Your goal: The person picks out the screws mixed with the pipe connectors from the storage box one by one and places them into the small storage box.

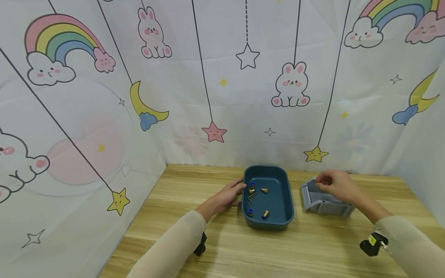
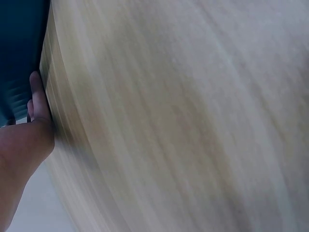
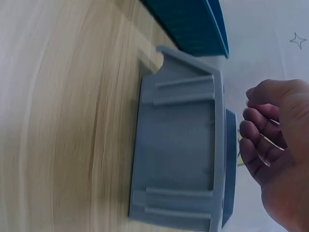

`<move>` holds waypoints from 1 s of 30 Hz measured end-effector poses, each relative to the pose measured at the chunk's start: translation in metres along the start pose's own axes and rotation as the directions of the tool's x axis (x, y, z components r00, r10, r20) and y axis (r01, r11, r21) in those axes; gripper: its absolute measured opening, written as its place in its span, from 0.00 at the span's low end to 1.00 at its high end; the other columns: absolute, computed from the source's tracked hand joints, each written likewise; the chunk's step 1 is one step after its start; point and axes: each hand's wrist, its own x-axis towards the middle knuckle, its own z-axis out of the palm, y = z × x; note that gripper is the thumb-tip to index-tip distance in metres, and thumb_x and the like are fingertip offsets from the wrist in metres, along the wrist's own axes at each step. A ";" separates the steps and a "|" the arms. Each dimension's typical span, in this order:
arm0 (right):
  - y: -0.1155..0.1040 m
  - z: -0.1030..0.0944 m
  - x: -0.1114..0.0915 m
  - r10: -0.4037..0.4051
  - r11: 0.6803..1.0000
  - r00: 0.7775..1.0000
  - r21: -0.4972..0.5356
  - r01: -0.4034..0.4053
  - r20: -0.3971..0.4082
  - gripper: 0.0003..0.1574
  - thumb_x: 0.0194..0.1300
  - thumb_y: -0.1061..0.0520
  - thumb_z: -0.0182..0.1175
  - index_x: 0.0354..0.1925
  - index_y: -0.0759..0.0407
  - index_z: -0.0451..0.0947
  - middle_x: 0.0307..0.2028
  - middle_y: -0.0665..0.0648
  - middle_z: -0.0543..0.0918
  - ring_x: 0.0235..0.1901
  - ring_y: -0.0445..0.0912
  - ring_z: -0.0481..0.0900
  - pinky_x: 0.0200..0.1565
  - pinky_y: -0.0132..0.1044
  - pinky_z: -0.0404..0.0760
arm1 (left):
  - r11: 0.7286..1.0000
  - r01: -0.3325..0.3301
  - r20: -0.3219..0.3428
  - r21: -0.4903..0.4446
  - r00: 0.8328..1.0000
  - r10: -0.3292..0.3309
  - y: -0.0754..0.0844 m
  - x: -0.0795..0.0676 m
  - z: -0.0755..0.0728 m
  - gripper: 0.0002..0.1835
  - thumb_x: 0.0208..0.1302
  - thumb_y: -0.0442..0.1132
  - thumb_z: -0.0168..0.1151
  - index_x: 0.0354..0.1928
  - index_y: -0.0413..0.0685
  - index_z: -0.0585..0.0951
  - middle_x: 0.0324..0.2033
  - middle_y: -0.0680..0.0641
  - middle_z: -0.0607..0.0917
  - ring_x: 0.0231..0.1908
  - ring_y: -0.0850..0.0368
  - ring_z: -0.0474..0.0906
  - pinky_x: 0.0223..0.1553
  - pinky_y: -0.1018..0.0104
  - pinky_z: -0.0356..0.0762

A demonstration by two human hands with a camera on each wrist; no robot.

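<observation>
In the head view a dark blue tray point(image 1: 274, 222) lies on the table, holding several brass push-in fittings point(image 1: 265, 214), some with blue collars, and a few thin screws point(image 1: 252, 197). My left hand point(image 1: 227, 195) touches the tray's left side with extended fingers; the left wrist view shows those fingers point(image 2: 39, 96) along its outer wall. To the right stands a grey open-front bin point(image 1: 326, 207). Over it hovers my right hand point(image 1: 335, 186), thumb and forefinger tips together, the other fingers curled. I see nothing between them in the right wrist view. The bin's inside is partly hidden.
The wooden table point(image 1: 271, 255) ends at a white printed cloth point(image 1: 243, 150) at the back, with more cloth along the left and right. The grey bin stands a short gap from the tray's right wall.
</observation>
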 end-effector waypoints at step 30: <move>-0.042 0.048 0.032 -0.114 0.981 0.992 0.153 0.120 -0.043 0.07 0.72 0.59 0.70 0.45 0.61 0.87 0.35 0.49 0.86 0.35 0.42 0.82 0.37 0.36 0.85 | 1.000 0.002 -0.005 0.017 1.000 -0.002 0.003 -0.003 0.002 0.34 0.83 0.48 0.52 0.84 0.49 0.59 0.73 0.38 0.73 0.74 0.42 0.67 0.65 0.41 0.79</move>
